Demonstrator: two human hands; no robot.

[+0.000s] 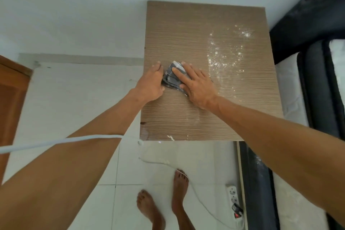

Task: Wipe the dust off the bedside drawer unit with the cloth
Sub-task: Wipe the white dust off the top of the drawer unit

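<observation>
The bedside drawer unit (186, 30) shows its brown ribbed wooden top from above. White dust (225, 52) is scattered over the right half of the top. A folded grey cloth (173, 80) lies on the left-middle of the top. My right hand (196, 86) presses flat on the cloth with fingers spread. My left hand (151, 84) rests at the cloth's left edge, fingers curled against it, near the unit's left side. Whether the left hand grips the cloth is hidden.
A dark bed frame (306, 30) with a white mattress (291, 95) stands right of the unit. A white power strip (234, 203) and cable (201, 205) lie on the white tiled floor by my bare feet (164, 203). A wooden door (11, 99) is at left.
</observation>
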